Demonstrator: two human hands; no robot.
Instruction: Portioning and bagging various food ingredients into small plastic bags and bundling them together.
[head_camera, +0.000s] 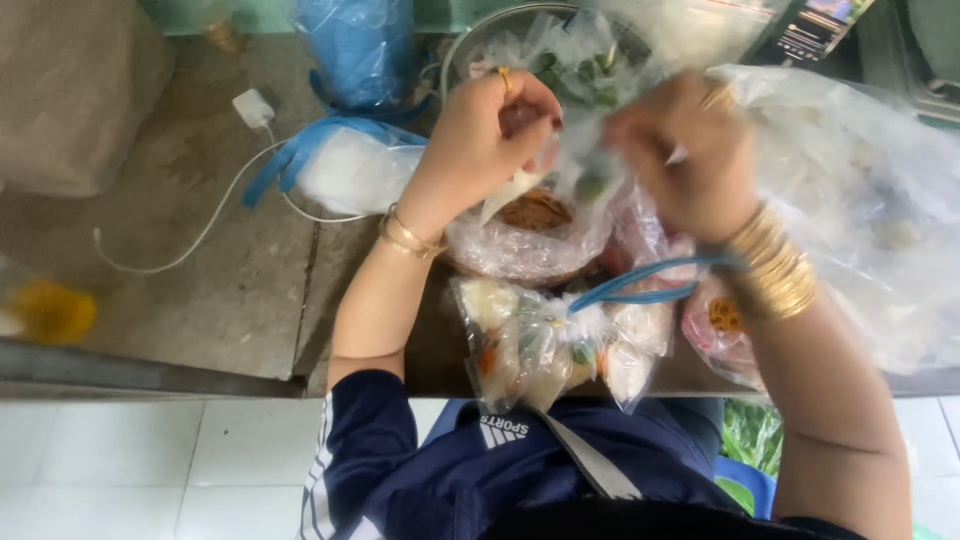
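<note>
My left hand (485, 140) and my right hand (690, 150) are both closed on the top of a small clear plastic bag (580, 165) with green bits inside, held above the counter. Just beneath it sits a tied clear bag holding something brown (530, 235). Closer to me lies a bundle of small filled bags (545, 345) tied together, with a blue rubber band (640, 285) running from it toward my right wrist. Gold bangles ring both wrists.
A big clear plastic bag (860, 200) fills the right side. A metal bowl (480, 35) with bagged greens stands at the back. A blue bag (360, 50), a white charger and cable (250, 110) and a yellow object (50, 310) lie on the grey counter (200, 280).
</note>
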